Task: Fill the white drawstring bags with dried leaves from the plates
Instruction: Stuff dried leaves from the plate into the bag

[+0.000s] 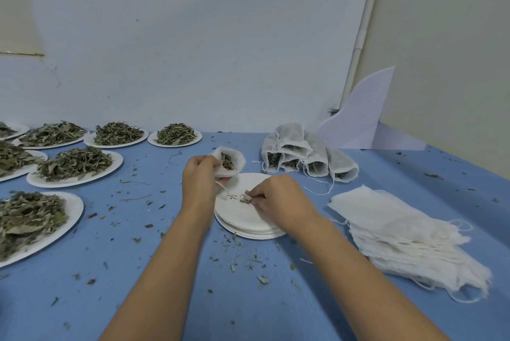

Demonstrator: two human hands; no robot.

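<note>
My left hand (199, 177) grips a white drawstring bag (231, 164) by its rim, mouth open and tilted toward me, with dried leaves showing inside. It hovers over the far left edge of a stack of white plates (248, 227). My right hand (276, 197) is down on the top plate, its fingertips pinching a small clump of leaf scraps (245, 199). Only a few crumbs lie on that plate.
Several plates heaped with dried leaves (74, 164) stand at the left. Filled bags (303, 153) are piled at the back right, a stack of flat bags (408, 236) lies at the right. Leaf crumbs litter the blue table (165, 271). A white board (361, 120) leans against the wall.
</note>
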